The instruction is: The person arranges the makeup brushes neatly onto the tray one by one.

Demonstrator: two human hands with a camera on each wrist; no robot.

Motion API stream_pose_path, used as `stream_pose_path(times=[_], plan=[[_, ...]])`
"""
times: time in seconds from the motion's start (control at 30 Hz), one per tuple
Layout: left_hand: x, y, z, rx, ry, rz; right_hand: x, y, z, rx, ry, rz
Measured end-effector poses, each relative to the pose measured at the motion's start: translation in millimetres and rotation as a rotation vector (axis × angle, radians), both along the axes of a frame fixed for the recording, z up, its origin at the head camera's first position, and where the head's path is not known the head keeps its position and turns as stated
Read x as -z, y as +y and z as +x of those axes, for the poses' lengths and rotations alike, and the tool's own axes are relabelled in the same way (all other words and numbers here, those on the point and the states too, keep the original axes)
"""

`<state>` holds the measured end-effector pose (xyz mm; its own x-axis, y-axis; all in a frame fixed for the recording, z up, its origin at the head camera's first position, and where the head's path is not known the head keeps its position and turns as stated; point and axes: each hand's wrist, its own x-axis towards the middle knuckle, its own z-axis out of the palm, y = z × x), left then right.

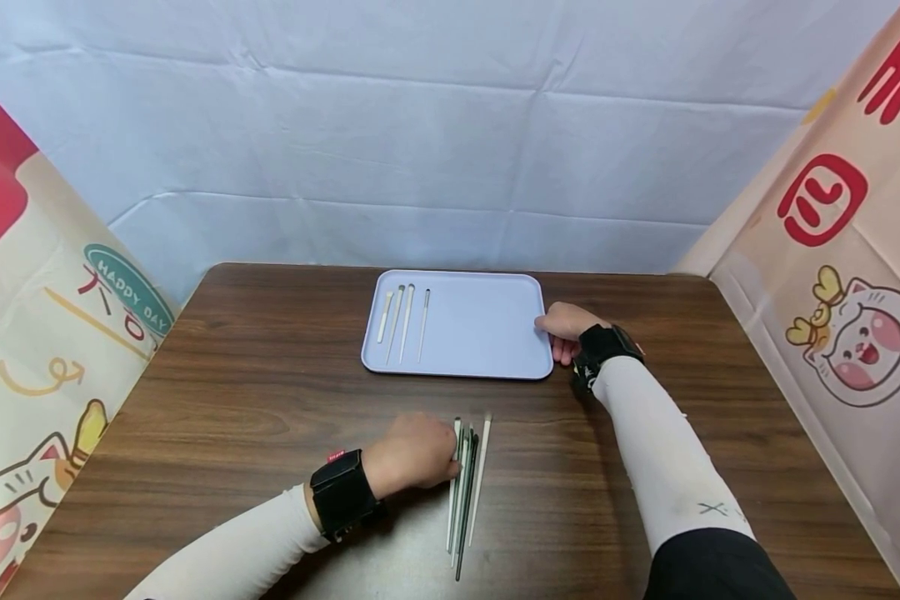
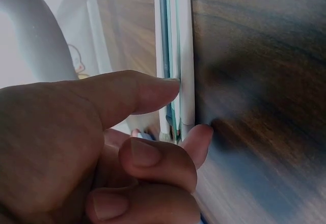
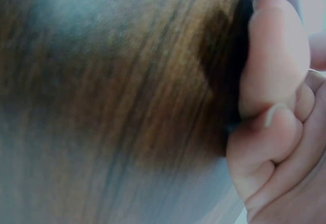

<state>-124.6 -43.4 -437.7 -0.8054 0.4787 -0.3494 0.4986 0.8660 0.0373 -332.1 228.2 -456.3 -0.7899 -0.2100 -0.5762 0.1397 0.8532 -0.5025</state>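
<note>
A dark wood table (image 1: 270, 375) stands against a creased white backdrop (image 1: 450, 125), with a cartoon-cat sheet reading "HAPPY DAY" (image 1: 52, 350) to the left of the table and another cat sheet (image 1: 847, 275) to its right.

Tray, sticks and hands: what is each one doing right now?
Tray: flat on the table, four sticks lying at its left end.
Tray sticks: side by side, apart.
Bundle: lying on the table, bunched together.
Left hand: pinching the bundle.
Right hand: holding the tray's right edge.
</note>
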Motion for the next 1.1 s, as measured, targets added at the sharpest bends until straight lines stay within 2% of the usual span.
stream_pose_path(times=[0.27,0.5,0.93,1.1], plan=[[0.0,1.7,0.2,-0.039,-0.031,-0.019,0.2,0.4,-1.0,0.002,-0.008,0.002],[4.5,2.6,0.4,-0.052,-0.027,-0.041,-0.1,1.0,0.3,0.001,0.006,0.01],[4.8,1.7,3.2,-0.027,-0.03,-0.049,-0.4,0.6,1.3,-0.003,0.014,0.004],[5.2,1.2,3.1,-0.036,-0.021,-0.035,-0.7,1.3,2.5,0.0,0.022,-0.001]])
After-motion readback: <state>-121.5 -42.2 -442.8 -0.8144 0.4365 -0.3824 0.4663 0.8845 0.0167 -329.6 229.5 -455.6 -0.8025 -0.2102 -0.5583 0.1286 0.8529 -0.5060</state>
